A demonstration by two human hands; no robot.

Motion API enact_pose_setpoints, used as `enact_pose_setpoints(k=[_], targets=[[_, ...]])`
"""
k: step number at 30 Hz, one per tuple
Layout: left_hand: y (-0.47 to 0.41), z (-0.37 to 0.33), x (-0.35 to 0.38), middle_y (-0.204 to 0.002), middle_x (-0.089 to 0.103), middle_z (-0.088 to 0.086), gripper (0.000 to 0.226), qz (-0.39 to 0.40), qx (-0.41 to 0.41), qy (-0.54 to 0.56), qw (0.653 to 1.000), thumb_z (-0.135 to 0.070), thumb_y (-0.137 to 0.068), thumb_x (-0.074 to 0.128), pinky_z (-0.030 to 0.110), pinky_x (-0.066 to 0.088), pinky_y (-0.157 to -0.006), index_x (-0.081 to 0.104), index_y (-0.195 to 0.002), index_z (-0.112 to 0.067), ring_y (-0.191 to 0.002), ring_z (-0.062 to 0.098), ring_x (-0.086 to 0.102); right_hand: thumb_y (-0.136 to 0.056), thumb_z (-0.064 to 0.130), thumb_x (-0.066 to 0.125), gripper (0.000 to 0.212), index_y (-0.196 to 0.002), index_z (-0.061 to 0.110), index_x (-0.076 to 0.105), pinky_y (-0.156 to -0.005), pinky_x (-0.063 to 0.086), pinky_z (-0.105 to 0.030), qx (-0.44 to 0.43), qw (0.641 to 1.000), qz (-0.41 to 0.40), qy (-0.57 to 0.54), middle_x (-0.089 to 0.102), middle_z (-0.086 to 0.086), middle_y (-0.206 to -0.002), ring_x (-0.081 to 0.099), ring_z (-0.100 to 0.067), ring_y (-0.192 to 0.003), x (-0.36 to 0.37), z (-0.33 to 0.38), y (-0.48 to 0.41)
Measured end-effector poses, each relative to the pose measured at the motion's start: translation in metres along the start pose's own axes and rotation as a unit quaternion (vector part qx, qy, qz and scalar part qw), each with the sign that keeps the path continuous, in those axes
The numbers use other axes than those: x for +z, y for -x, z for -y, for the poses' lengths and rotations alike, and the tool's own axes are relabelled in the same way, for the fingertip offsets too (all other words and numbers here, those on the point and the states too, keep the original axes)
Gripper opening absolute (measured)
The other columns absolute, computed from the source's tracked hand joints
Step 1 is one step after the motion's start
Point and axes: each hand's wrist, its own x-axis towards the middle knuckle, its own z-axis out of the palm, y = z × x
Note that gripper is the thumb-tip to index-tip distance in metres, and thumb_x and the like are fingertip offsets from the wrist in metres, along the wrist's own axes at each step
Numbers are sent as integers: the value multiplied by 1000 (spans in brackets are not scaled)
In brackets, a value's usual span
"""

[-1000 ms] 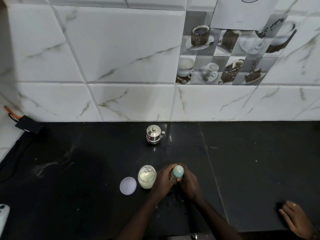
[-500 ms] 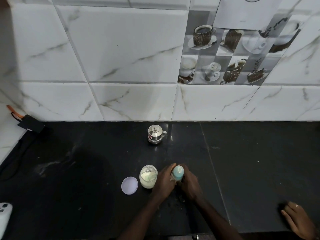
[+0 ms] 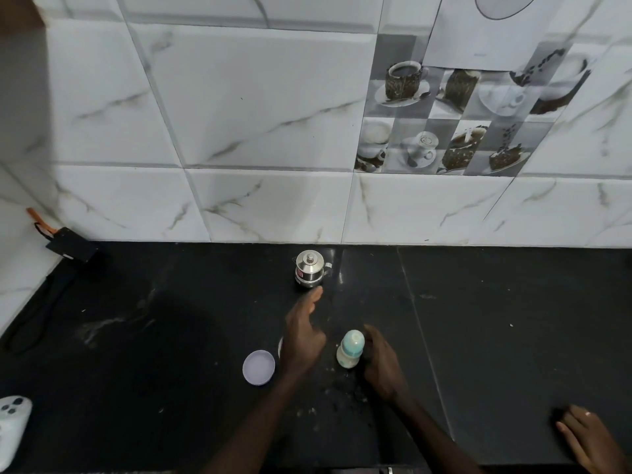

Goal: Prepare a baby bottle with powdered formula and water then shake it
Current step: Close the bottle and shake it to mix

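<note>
Baby bottle [image 3: 349,350] upright, teal cap, milky base, right hand [image 3: 380,366] gripping it, left hand [image 3: 302,333] spread

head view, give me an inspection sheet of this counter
surface: black counter, pale specks near the bottle
job's things: baby bottle upright, teal top on, pale contents; steel pot by the wall; lid lying flat
clutter: white controller at the left edge
grippers: left hand open, stretched toward the pot; right hand holds the bottle
cables: black cord from a black pouch
surroundings: tiled wall; another person's hand on the counter
</note>
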Motion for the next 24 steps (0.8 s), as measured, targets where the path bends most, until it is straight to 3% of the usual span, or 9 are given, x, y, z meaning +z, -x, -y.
enact_pose_setpoints(k=[1,2,4,6,9,12,17,20,24], targets=[[-4,5,-9,-139,63,-4,88,-19,-2,-16,1000,17,-60,51,28,47,-109,58,-142,-13,-130,9,58,-97,61,47,52,-135,25,53,-95,23,-8,98,994,36,-11,68,-29,-102,60,-19,-109,26,-16,25],[-8,11,-18,-139,63,-4,89,-37,-8,-40,998,19,-59,53,29,47,-109,59,-141,-15,-129,9,58,-81,72,52,69,-143,45,40,-107,27,-16,211,963,160,-40,59,-20,-134,52,-26,-131,63,-43,53],[-11,24,-35,-139,63,-5,92,-64,-38,-76,994,21,-57,54,32,48,-111,59,-140,-17,-129,11,58,-72,63,53,89,-151,25,39,-115,29,-26,320,892,284,-144,45,-5,-152,41,-24,-142,136,-100,108],[-11,38,-48,-138,64,-5,93,-78,-73,-89,990,21,-55,56,36,48,-112,60,-139,-20,-129,12,58,-78,40,66,82,-150,10,42,-114,32,-28,356,879,281,-147,46,-5,-151,44,-21,-139,129,-91,95],[0,50,-58,-135,66,-6,92,-83,-112,-106,985,18,-54,61,38,48,-110,63,-136,-23,-127,13,60,-79,9,73,74,-148,10,44,-110,33,-24,375,878,246,-165,50,-3,-148,48,-20,-136,124,-85,87],[16,50,-60,-134,67,-4,88,-67,-131,-127,981,17,-55,63,30,44,-110,65,-134,-21,-126,14,60,-78,17,70,74,-147,11,45,-112,35,-28,387,870,249,-176,51,-2,-147,48,-19,-135,123,-84,85],[30,54,-58,-136,66,0,86,-47,-143,-143,978,19,-56,60,28,40,-112,65,-134,-15,-129,19,59,-71,48,57,83,-146,12,48,-114,37,-33,383,873,240,-184,52,0,-146,48,-18,-136,124,-80,88],[32,51,-55,-136,66,2,87,-39,-142,-145,978,21,-54,58,23,38,-109,65,-134,-13,-129,19,59,-70,53,55,86,-145,11,50,-115,37,-38,365,881,239,-184,53,-2,-146,48,-20,-136,125,-81,89],[32,60,-57,-137,65,-4,90,-28,-153,-150,976,16,-53,61,27,42,-110,64,-135,-22,-129,16,59,-66,58,49,91,-142,9,52,-113,39,-38,343,892,230,-183,54,-2,-144,50,-21,-134,129,-85,92]])
